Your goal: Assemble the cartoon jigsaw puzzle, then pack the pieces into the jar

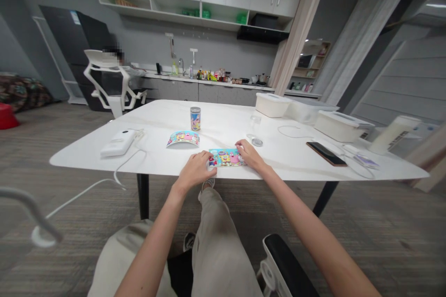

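Observation:
A printed paper strip point(227, 158) with cartoon characters on a light blue ground lies flat near the table's front edge. At its left end is my left hand point(198, 169), fingers bent over the edge and thumb by the lower corner. My right hand point(250, 154) holds the other end, its fingertips on the upper right corner. Behind and left, a second cartoon strip point(183, 138) arches up from the table. Farther back stands a can point(195, 119) with a similar cartoon wrap. A clear jar point(255, 125) stands behind my right hand, with a round lid point(257, 141) nearby.
On the white table point(230, 110), a white device point(119, 143) with a cable lies left. To the right are a phone point(326, 153), white boxes point(272, 105), a pale bottle point(395, 134) and cables. A person sits in a white chair point(110, 76) beyond the table.

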`<state>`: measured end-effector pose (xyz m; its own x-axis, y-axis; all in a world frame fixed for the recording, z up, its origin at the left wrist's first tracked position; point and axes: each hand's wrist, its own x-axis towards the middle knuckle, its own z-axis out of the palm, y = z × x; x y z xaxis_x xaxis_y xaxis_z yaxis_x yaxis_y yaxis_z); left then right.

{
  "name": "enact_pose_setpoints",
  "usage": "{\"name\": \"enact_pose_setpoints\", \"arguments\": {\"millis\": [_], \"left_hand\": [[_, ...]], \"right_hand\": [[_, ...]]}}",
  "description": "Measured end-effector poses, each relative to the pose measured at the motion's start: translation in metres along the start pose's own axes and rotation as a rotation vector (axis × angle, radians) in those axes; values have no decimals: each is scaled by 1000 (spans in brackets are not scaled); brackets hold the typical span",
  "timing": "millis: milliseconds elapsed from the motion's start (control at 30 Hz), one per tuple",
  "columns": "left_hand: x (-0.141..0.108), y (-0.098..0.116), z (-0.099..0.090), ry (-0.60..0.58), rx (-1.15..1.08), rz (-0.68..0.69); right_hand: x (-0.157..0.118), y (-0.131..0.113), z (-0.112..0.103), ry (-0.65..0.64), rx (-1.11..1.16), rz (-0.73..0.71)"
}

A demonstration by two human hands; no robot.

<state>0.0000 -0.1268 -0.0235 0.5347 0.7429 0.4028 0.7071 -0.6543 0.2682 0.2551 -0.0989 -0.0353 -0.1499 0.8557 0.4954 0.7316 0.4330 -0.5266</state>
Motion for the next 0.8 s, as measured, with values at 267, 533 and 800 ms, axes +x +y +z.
{"name": "enact_pose_setpoints", "arguments": {"millis": [267,533,800], "left_hand": [[-2,-1,7,120,-15,-92],[17,-31,-1,352,147,-128],[25,-69,7,23,310,-112]], "right_hand": [[-2,3,-2,-67,65,-15],[-13,2,-1,43,-17,23],[-16,-2,-3,-41,-140,140]]}}
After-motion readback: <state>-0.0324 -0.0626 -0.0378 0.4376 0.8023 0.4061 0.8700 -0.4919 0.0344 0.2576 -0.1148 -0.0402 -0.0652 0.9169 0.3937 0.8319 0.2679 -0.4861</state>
